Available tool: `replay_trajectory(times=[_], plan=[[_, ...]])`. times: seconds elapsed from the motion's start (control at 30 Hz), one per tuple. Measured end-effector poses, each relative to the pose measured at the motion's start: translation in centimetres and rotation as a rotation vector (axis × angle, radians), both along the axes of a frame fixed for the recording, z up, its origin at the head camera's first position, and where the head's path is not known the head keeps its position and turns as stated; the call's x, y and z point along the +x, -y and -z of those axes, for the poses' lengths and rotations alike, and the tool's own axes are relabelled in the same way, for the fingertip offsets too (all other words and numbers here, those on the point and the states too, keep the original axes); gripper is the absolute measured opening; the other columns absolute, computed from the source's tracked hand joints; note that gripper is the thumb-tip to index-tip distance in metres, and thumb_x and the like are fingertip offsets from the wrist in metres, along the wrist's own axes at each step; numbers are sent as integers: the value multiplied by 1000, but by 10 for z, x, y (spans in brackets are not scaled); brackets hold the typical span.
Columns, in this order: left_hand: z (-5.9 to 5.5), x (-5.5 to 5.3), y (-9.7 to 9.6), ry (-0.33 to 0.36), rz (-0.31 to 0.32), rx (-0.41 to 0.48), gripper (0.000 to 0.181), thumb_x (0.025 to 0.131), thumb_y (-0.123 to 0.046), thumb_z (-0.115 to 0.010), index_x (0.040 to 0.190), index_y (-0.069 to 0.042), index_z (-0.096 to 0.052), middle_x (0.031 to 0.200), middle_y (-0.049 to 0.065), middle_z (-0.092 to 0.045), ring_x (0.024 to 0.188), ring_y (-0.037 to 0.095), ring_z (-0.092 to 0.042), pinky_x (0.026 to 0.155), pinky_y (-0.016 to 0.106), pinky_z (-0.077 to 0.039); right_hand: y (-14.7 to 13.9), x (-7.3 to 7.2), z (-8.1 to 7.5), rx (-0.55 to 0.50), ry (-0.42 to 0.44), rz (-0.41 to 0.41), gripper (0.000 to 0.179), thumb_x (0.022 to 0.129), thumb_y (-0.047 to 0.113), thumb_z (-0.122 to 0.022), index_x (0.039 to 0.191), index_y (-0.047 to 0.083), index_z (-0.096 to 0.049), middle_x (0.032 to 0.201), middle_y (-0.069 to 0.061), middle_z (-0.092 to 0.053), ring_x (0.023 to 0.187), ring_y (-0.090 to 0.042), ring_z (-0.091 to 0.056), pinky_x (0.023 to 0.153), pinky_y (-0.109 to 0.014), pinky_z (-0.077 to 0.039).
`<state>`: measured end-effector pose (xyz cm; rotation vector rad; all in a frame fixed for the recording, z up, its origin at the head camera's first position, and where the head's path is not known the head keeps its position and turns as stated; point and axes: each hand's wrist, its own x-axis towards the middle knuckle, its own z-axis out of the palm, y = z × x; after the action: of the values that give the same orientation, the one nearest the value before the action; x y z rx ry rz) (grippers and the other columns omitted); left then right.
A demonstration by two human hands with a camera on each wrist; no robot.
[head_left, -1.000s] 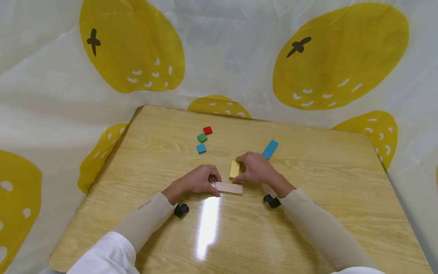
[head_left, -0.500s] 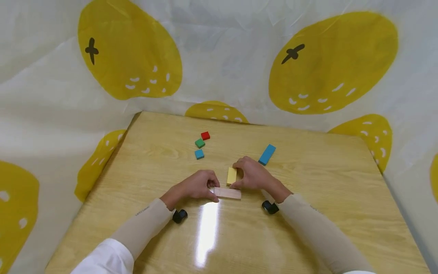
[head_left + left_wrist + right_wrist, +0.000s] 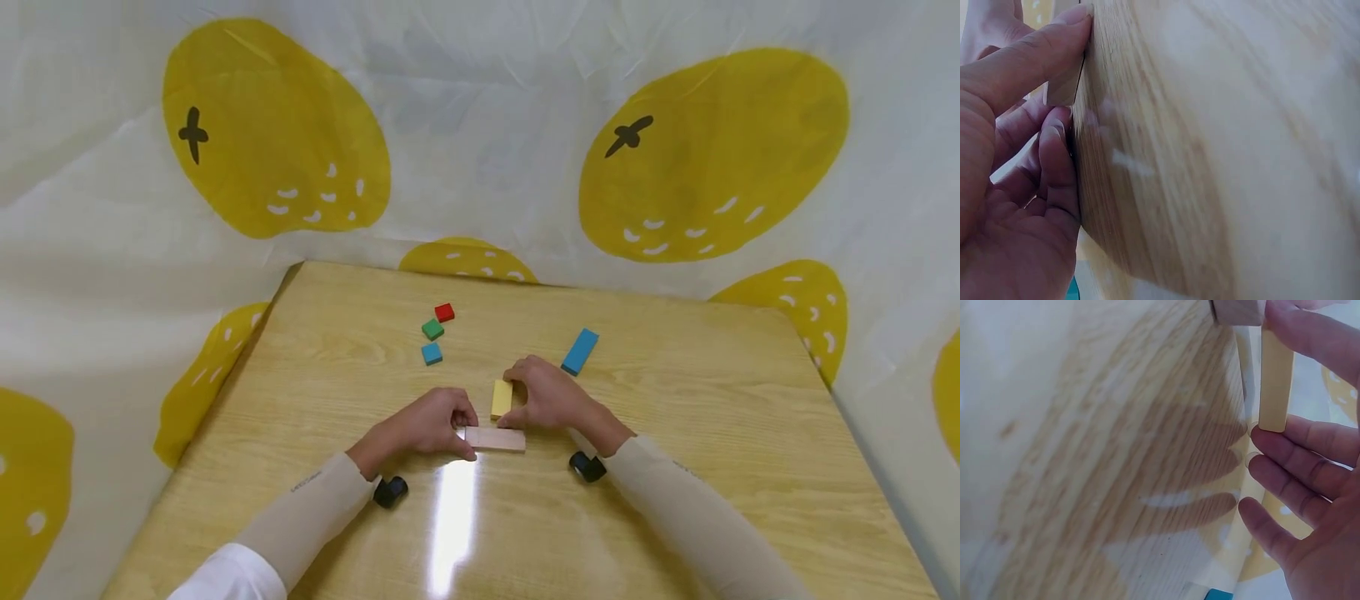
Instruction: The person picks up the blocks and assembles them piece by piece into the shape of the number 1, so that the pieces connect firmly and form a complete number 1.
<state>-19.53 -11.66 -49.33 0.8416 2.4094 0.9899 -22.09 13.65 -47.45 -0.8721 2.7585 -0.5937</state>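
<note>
My left hand holds the left end of a plain wooden block that lies flat on the table, thumb on the near side and fingers on the far side. That block's end shows between thumb and fingers in the left wrist view. My right hand pinches a yellow block by its ends, with the thumb at the near end, close to the plain block. In the right wrist view the yellow block runs from thumb to fingertips, beside the plain block's corner.
Behind the hands, small red, green and blue blocks form a loose row. A long blue block lies beyond the right hand. A fruit-print cloth hangs around the wooden table.
The head view has tilted up, so everything sits lower in it. My right hand and the yellow block have edged left, and the long blue block behind them shows whole.
</note>
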Motion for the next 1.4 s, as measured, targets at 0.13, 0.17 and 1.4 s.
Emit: replay_trajectory(times=[0.13,0.17,1.4], plan=[[1,1,0,-3,-7,-13,34,75,-30,-96,98,-14,-76,93,-6,-64,84,8,-56,76,21,-48,0,0,1,3,6,1,76,75,52,-91,127,1,-70,119,-11,-70,107,-24,-62,93,-41,-53],[2,1,0,-5,-8,-15,34,75,-30,-96,98,-14,-76,94,-6,-64,84,8,-56,76,21,-48,0,0,1,5,7,3,77,75,52,-91,127,1,-69,119,-11,-70,108,-24,-62,94,-42,-53],[-1,0,-3,-12,-28,-39,35,76,-31,-95,100,-13,-76,93,-6,-62,85,9,-55,77,22,-47,2,4,6,-59,-16,-21,61,87,47,-84,127,4,-67,126,-11,-67,118,-27,-59,102,-46,-51]])
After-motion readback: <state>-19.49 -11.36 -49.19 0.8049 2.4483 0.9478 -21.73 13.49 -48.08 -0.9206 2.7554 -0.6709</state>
